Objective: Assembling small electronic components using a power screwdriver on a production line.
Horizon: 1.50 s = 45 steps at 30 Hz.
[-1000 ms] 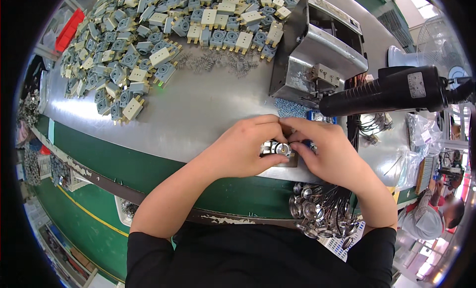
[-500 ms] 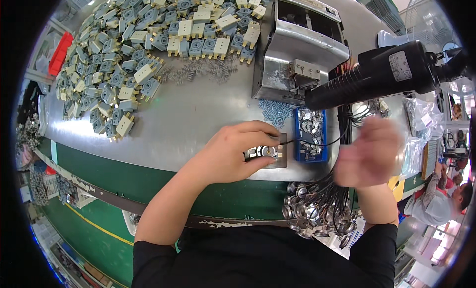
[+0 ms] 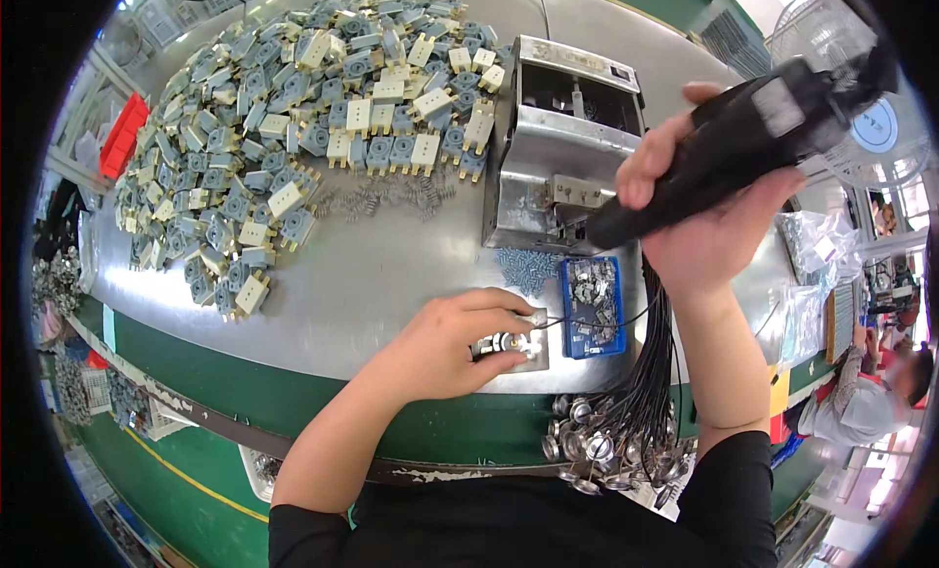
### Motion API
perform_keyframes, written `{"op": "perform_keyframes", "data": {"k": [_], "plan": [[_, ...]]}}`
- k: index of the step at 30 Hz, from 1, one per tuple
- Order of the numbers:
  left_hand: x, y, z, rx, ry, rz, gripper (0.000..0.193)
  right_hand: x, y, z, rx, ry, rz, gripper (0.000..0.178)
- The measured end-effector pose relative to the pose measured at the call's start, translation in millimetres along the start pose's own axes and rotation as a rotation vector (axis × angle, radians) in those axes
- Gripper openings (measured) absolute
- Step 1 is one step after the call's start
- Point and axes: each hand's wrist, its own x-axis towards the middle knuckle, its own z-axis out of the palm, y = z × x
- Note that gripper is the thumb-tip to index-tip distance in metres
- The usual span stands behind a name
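My left hand (image 3: 445, 345) is closed, thumb and fingers around a small round metal part (image 3: 507, 343) with a black cable running off to the right. It rests at a small metal plate (image 3: 537, 357) near the table's front edge. My right hand (image 3: 699, 240) is wrapped around a black electric screwdriver (image 3: 709, 157), thumb on the near side and fingers over the far side. The screwdriver's narrow end points down to the left, in front of a metal screw feeder (image 3: 562, 133). Its very tip is hard to make out against the feeder.
A blue tray (image 3: 595, 351) of small metal pieces stands beside the plate, with loose screws (image 3: 530, 271) behind it. Grey-and-cream plug blocks (image 3: 362, 113) pile up at far left, near springs (image 3: 386, 194). Cabled round metal parts (image 3: 597, 441) hang over the front edge. Another person (image 3: 861, 402) sits at right.
My right hand, blurred near the cables earlier, has moved up and taken hold of the screwdriver. My left hand still holds the round part. The whole view has shifted slightly.
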Motion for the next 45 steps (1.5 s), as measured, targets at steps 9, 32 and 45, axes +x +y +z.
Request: {"op": "perform_keyframes", "data": {"k": [9, 32, 45], "plan": [[0.3, -2.0, -1.0, 0.007, 0.004, -0.011, 0.033, 22.7, 3.6, 10.4, 0.013, 0.207, -0.111, 0.107], [-4.7, -5.1, 0.7, 0.024, 0.025, 0.029, 0.029, -32.4, -16.6, 35.5, 0.229, -0.019, 0.107, 0.111], [-4.7, -12.4, 2.6, 0.02, 0.036, 0.033, 0.025, -64.1, -18.2, 52.1, 0.182, -0.135, 0.103, 0.113]]}}
